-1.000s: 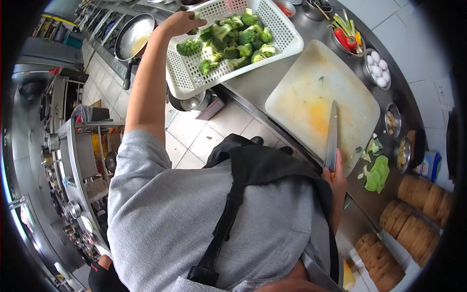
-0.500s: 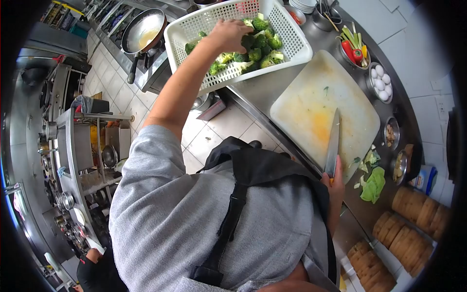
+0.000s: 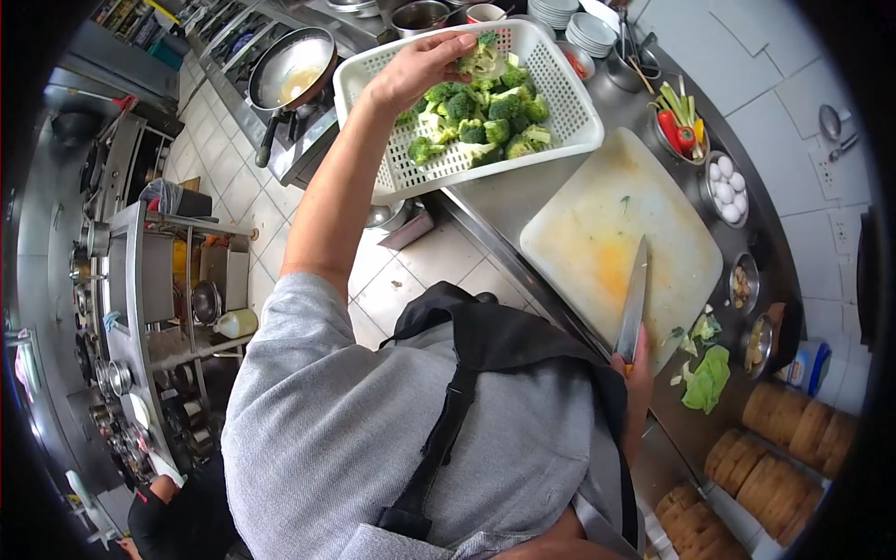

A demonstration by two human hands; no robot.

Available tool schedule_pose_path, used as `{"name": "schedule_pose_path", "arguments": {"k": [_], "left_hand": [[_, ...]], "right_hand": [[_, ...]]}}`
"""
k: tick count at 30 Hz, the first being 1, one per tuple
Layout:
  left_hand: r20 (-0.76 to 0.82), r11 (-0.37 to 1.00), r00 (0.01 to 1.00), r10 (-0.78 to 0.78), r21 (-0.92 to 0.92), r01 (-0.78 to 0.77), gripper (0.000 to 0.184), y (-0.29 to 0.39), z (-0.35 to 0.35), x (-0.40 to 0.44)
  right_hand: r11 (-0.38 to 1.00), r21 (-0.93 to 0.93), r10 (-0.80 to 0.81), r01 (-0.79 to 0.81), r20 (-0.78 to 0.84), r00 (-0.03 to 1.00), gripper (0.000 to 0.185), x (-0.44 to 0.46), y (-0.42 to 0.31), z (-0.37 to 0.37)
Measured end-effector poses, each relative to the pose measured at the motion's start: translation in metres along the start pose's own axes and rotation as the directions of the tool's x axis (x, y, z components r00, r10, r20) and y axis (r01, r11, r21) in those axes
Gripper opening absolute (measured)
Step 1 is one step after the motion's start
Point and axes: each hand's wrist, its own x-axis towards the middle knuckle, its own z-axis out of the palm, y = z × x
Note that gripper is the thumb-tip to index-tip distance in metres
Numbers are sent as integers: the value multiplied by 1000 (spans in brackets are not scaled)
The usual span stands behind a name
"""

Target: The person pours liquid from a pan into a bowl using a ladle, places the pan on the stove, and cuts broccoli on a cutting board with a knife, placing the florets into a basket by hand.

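Observation:
My left hand [image 3: 425, 70] is raised over the white perforated basket [image 3: 583, 131], its fingers closed on a cut broccoli floret [image 3: 483, 63] near the far rim. Below it, many green broccoli florets [image 3: 509, 110] lie heaped in the basket. At the right, my right hand [image 3: 637, 378] grips the handle of a kitchen knife [image 3: 634, 303]. The blade rests over the lower part of a stained white cutting board [image 3: 583, 210], pointing away from me. A small green scrap [image 3: 625, 200] lies on the board.
Beyond the board stand bowls of peppers [image 3: 686, 135], eggs [image 3: 728, 189] and small chopped pieces [image 3: 742, 285]. Leafy trimmings [image 3: 707, 378] lie near the knife hand, with bamboo steamers [image 3: 775, 481] behind. A frying pan [image 3: 294, 70] sits on the stove; another person [image 3: 182, 509] is lower left.
My left hand has risen from among the florets toward the basket's far rim, a broccoli floret now in its fingers. My right hand keeps the knife over the board; the view has shifted slightly.

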Motion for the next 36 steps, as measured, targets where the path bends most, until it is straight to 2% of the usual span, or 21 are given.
{"name": "schedule_pose_path", "arguments": {"k": [2,3,5,9,10,12,13,14,15,17,18,20,22,23,24,26,29,31,32,34,36], "left_hand": [[71,991,997,-41,-127,49,47,-2,-5,1],[108,987,994,-16,-160,33,47,-2,-6,0],[100,982,995,-30,-185,48,46,-4,-11,-1],[69,978,996,-49,-201,62,42,-5,-11,-5],[69,978,996,-48,-202,61,42,-3,-11,-8],[19,998,998,-65,-8,65,51,0,-10,-13],[-2,970,1000,-31,243,30,56,6,-13,-14],[-12,878,1000,8,478,-1,61,11,-21,-14],[-57,828,998,22,560,14,65,8,-34,-10],[-181,821,982,52,568,61,58,5,-51,-7],[-239,821,969,68,565,82,55,5,-60,-8],[-257,826,964,72,556,87,51,0,-71,-10],[-246,748,969,12,646,154,48,-2,-75,-15],[-186,768,981,60,636,74,43,-22,-88,-9],[-188,769,980,58,635,76,43,-24,-87,-11],[-229,651,973,-14,736,183,37,-28,-84,-15],[-218,568,975,42,808,156,37,-50,-89,-12],[-184,472,981,67,872,131,42,-46,-80,-9],[-186,473,980,66,871,134,42,-46,-71,-5],[-115,390,990,78,918,75,47,-49,-49,8],[40,196,994,102,979,-59,55,-57,-24,9]], "right_hand": [[975,-61,-219,214,-112,969,73,5,19,7],[974,-61,-223,217,-109,969,73,5,14,5],[998,7,-67,68,-39,997,73,1,4,0],[999,5,-40,40,-16,999,73,3,8,0],[996,-22,-87,86,-38,995,72,3,9,1],[990,-52,-131,128,-58,990,72,2,8,1],[996,-39,-86,84,-46,995,72,2,5,1],[999,-27,-40,40,-35,999,71,1,4,0],[999,-32,-34,33,-34,999,71,2,10,1],[963,-119,-258,243,-126,958,71,6,25,8],[963,-120,-256,242,-122,959,71,5,22,7],[989,-59,-139,134,-88,986,71,2,12,4],[995,-66,-75,71,-56,996,71,-1,-5,-2],[997,-71,-44,41,-42,998,72,-1,-7,-3],[997,-77,-14,11,-28,1000,72,-1,-9,-4],[997,-79,-15,12,-38,999,72,0,-4,-1],[996,-58,-75,70,-79,994,72,2,6,3],[996,-73,-51,46,-60,997,72,3,4,1],[996,-88,-25,21,-40,999,72,2,4,0],[996,-87,-15,12,-29,999,72,3,2,-2],[996,-86,-9,7,-16,1000,71,5,7,-1]]}}
